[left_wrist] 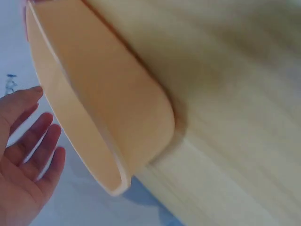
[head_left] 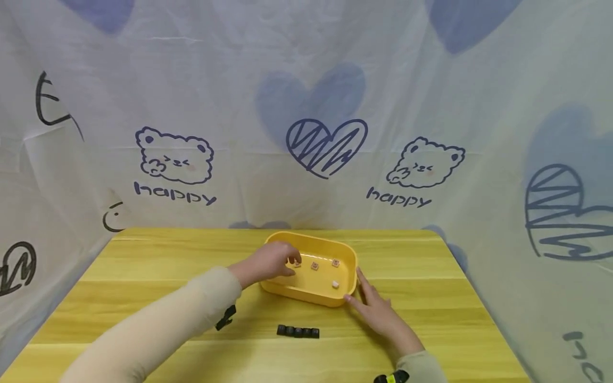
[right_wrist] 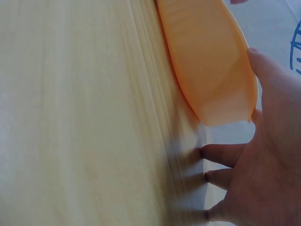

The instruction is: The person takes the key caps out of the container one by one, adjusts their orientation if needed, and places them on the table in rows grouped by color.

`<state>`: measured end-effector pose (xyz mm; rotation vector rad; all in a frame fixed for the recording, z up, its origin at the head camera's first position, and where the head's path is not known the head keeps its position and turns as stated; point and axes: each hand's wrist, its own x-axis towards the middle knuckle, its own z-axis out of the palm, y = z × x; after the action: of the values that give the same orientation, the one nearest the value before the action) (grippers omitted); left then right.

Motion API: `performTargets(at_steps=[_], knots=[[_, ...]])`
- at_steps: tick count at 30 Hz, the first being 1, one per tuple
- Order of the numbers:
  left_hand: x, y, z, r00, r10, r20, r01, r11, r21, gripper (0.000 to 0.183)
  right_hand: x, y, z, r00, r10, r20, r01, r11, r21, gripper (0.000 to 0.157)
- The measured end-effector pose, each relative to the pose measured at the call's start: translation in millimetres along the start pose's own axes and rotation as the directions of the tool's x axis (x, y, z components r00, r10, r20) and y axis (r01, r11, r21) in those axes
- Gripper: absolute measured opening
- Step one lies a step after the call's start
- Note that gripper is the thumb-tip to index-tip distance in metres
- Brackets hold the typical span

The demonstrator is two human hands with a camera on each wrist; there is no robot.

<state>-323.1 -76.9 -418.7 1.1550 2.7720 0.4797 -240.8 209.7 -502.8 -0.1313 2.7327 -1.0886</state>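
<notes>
In the head view a yellow plastic tray (head_left: 306,299) sits on the table with several small pieces inside. Over its left part reaches my left hand (head_left: 273,261), thumb and fingers apart, fingertips close to a small pinkish square piece (head_left: 297,264). Similar pieces (head_left: 314,266) lie nearby, and a white one (head_left: 335,284) is at the tray's near right. The left wrist view shows the left hand (left_wrist: 28,155) with relaxed fingers beside the tray's rim. My right hand (head_left: 378,314) touches the tray's right corner with thumb and index finger; its other fingers reach down at the table in the right wrist view.
A row of several small black keycap-like blocks (head_left: 298,332) lies on the wooden table (head_left: 191,244) in front of the tray. Behind the table hangs a pale curtain (head_left: 249,175) printed with hearts and bears.
</notes>
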Motion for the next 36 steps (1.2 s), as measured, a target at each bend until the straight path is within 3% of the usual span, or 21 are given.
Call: performTargets(at_steps=[4, 13, 18, 22, 31, 36], knots=[[13.0, -11.0, -0.8, 0.998, 0.035, 0.051, -0.039, 0.995, 0.087, 0.027, 0.1, -1.0, 0.4, 1.0, 0.003, -0.001, -0.003, 1.0, 0.001, 0.081], [29.0, -24.7, 9.5, 0.987, 0.084, 0.139, -0.108, 0.978, 0.178, 0.025, -0.9, -1.4, 0.0, 1.0, 0.006, 0.005, -0.006, 1.0, 0.006, 0.082], [34.3, -27.5, 22.0, 0.982, 0.055, 0.179, -0.086, 0.981, 0.173, 0.035, -1.6, -1.9, -0.1, 1.0, 0.008, 0.001, -0.008, 1.0, 0.006, 0.083], [37.8, -27.3, 29.9, 0.982, 0.026, 0.189, -0.064, 0.978, 0.197, 0.036, -1.7, -1.5, 0.3, 1.0, 0.002, -0.006, -0.002, 1.0, 0.004, 0.082], [37.9, -25.7, 38.0, 0.983, 0.043, 0.18, -0.09, 0.961, 0.262, 0.005, -2.0, -1.0, 3.1, 1.0, 0.006, -0.001, -0.006, 1.0, 0.004, 0.081], [40.7, -24.6, 42.4, 0.988, 0.045, 0.148, -0.081, 0.964, 0.252, 0.014, -2.1, 0.2, 0.1, 1.0, 0.008, -0.002, -0.008, 1.0, -0.003, 0.082]])
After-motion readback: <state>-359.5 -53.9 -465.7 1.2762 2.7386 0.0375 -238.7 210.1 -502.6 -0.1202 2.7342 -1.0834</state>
